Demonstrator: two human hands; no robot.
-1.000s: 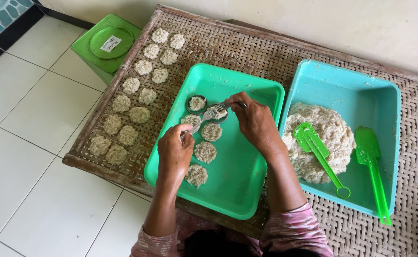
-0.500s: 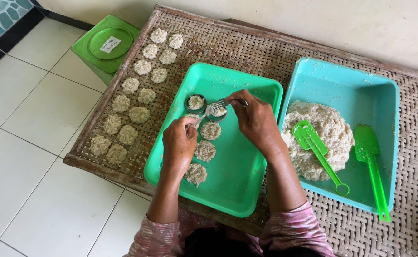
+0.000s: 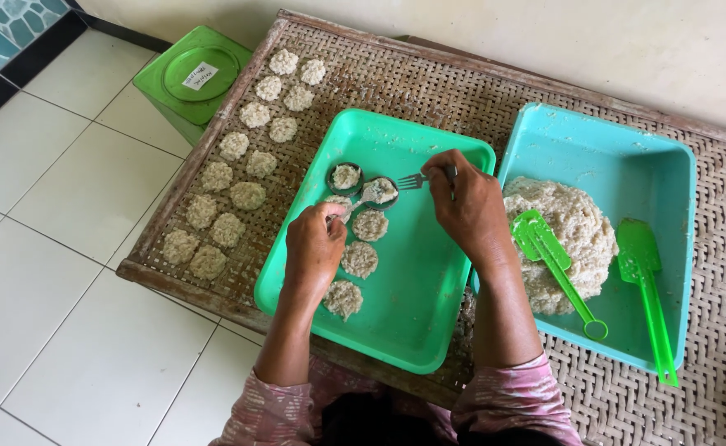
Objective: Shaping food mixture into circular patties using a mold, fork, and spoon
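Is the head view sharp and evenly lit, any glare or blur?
Head view: soft, even daylight, faint shadows only; mild sheen on the green tray; right hand and fork crisp, no motion blur; slight wide-angle bowing at the mat edges.

White label (image 3: 202, 76) on green lid (image 3: 183, 83)

My bare forearms and hands, left (image 3: 313, 248) and right (image 3: 469, 206), emerge from pink patterned sleeves (image 3: 512, 405) pushed up near my elbows.
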